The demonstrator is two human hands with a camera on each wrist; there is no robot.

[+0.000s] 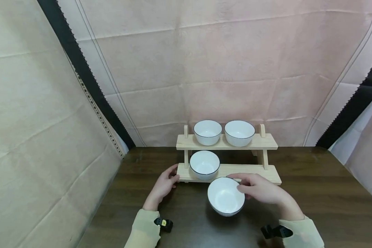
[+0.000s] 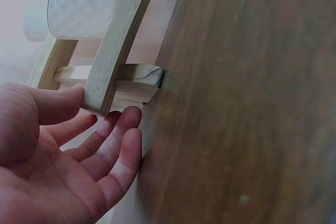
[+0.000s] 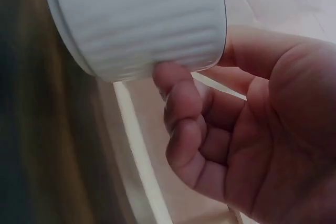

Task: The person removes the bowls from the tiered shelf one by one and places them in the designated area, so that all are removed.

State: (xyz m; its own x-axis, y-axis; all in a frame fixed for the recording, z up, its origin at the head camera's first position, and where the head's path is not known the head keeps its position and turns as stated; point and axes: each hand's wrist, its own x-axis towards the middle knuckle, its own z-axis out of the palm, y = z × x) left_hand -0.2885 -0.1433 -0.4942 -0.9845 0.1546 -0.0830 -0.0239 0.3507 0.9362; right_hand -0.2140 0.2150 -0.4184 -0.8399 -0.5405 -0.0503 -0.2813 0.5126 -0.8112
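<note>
My right hand (image 1: 260, 187) grips a white bowl (image 1: 226, 196) with a dark rim, in front of the wooden two-tier rack (image 1: 229, 172). Thumb and fingers hold it at its right edge; a ribbed outer wall shows on this bowl (image 3: 142, 30) in the right wrist view. My left hand (image 1: 164, 184) holds the left end of the rack's lower shelf, thumb on the board (image 2: 107, 85) and fingers curled beneath it. On that shelf's left part sits another white bowl (image 1: 204, 163), right behind the held one.
Two more white bowls, a left one (image 1: 207, 132) and a right one (image 1: 239, 133), stand side by side on the upper shelf. The rack stands on a dark wooden table (image 1: 303, 182), near its back edge. Pale fabric walls (image 1: 229, 69) rise behind and beside the table.
</note>
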